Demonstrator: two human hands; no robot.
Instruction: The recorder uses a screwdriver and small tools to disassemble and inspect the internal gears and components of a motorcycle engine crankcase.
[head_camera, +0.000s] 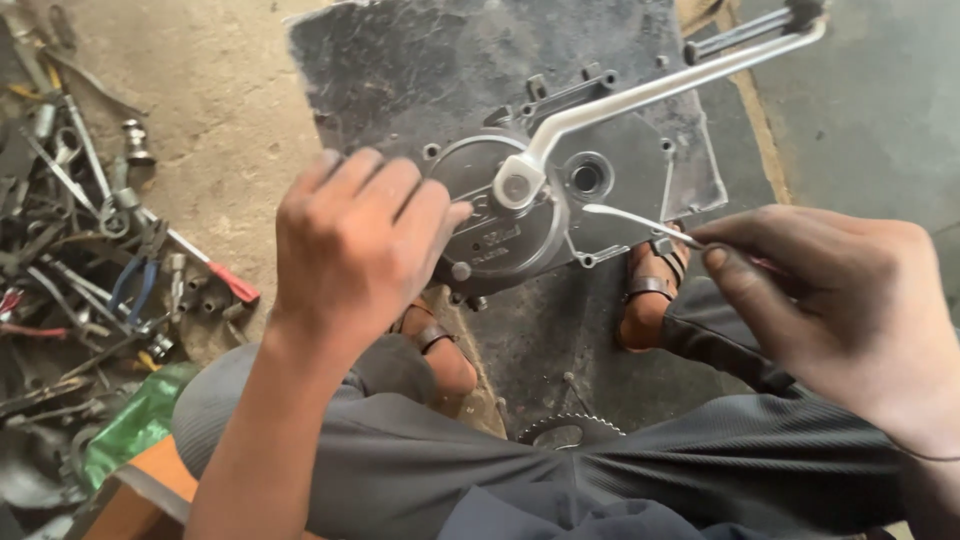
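Heaped at nine o'clock on the bare concrete floor (230, 110): a tangled pile of greasy metal hand tools (70, 220), among them blue-handled pliers (132, 285) and a red-handled screwdriver (232, 283), well apart from the work. At seven o'clock, a crumpled green plastic bag (135, 425). Dead centre, a grey cast-metal engine side cover (520, 215), lying flat on a dark worn rubber mat (400, 70), with a long silvery kick-start lever (660, 88) clamped at its hub and running out toward two o'clock, long axis slanted from centre to the upper right corner. Sandalled feet (650, 290) pressed against the cover's lower edge at five and seven o'clock, closing off the near side; a toothed sprocket (570, 432) just below at six o'clock, partly hidden by dark trousers. Open mat at twelve o'clock, open floor at ten and three. Left hand (355, 245) resting over the cover's left rim, fingers curled loosely, grip clamped on nothing visible. Right hand (840, 300) at three o'clock, grip pinched shut on a thin silvery metal tool (640, 222) whose tip points toward nine o'clock, touching the cover beside a round bore.
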